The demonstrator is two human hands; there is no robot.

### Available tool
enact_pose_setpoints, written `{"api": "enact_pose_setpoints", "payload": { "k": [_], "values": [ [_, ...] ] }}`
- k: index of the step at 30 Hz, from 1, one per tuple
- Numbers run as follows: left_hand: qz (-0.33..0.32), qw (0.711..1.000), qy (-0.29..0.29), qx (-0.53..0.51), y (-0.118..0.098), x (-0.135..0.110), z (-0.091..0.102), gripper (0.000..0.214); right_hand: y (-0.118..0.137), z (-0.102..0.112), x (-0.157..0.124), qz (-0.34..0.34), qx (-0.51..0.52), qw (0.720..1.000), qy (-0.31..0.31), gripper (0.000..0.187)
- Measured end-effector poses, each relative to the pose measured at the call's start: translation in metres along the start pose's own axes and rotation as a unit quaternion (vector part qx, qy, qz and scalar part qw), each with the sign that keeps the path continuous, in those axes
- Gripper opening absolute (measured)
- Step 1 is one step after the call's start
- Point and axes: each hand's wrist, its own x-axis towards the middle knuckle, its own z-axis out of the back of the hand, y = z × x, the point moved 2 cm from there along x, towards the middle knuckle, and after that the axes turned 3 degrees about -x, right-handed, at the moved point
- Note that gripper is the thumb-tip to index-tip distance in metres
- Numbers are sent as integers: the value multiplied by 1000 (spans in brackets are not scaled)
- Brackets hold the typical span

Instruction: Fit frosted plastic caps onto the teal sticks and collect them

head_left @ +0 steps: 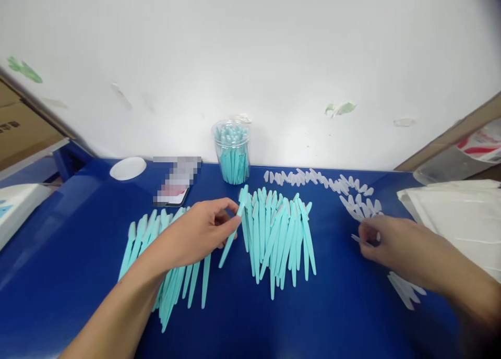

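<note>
My left hand [199, 232] pinches one teal plastic stick [234, 228] between thumb and fingers, at the left edge of the middle pile of teal sticks [279, 234]. A second pile of teal sticks [172, 275] lies under my left wrist. My right hand [391, 244] is closed on a small clear plastic cap [358, 239], beside a curved row of clear caps [352, 192] on the blue table [332, 317]. A clear tub [232, 150] holding several teal sticks stands by the wall.
A phone [174, 192] and a white round lid [128, 168] lie at the back left. White plastic bags [462, 218] sit at the right. Cardboard boxes [19, 124] flank both sides. More clear caps [405, 291] lie under my right forearm.
</note>
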Motion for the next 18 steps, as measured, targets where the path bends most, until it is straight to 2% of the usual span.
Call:
{"api": "enact_pose_setpoints", "payload": {
  "k": [3,5,6,7,9,11,13,16,18],
  "values": [
    [-38,999,-4,8,-1,-4,5,37,17,9,-2,14,11,999,39,13],
    [-55,998,-13,17,-3,-5,9,43,30,20,-5,51,127,990,24,16],
    [-65,997,-23,25,-4,-6,10,46,39,25,-7,77,215,973,26,19],
    [-75,996,-34,34,-6,-7,12,49,48,29,-8,102,307,945,40,23],
    [-105,991,-61,53,-10,-9,13,50,69,33,-10,138,467,868,102,29],
    [-151,982,-91,75,-12,-11,13,46,91,32,-10,153,567,790,175,29],
    [-202,968,-111,101,-11,-13,11,40,108,25,-8,147,634,724,228,28],
    [-256,948,-129,142,-5,-16,7,36,122,12,-6,124,688,664,265,26],
    [-274,938,-136,164,-1,-18,5,34,123,4,-7,111,699,650,278,25]
  ]
}}
